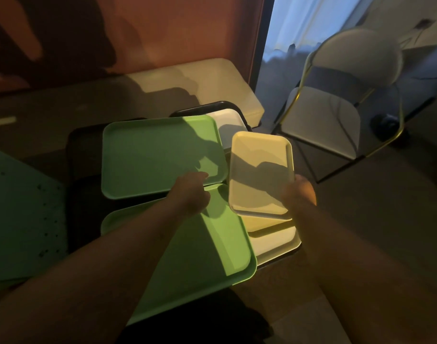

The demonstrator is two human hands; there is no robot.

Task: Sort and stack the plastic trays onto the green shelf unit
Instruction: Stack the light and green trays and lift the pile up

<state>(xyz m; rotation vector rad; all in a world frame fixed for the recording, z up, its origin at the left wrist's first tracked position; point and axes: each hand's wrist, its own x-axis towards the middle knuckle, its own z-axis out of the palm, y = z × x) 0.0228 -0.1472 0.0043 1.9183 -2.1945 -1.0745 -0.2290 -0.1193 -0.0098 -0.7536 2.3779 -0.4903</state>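
Note:
A small cream-yellow tray [261, 155] is lifted and tilted, my right hand [300, 192] shut on its right edge. My left hand [191, 192] grips the near edge of a large green tray [150, 155]. A second large green tray [207, 247] lies below it, nearer me. Under the lifted tray lie another yellow tray [264, 223] and a white tray [274, 242]. Behind, a white tray [228, 119] rests in a black tray [212, 105]. The green perforated shelf unit [19, 214] is at the left edge.
The trays rest on a dark low surface [84, 194]. A white chair [336, 115] with a metal frame stands at the right. A cream bench cushion [200, 80] runs along the reddish wall behind. Strong shadows cross the trays.

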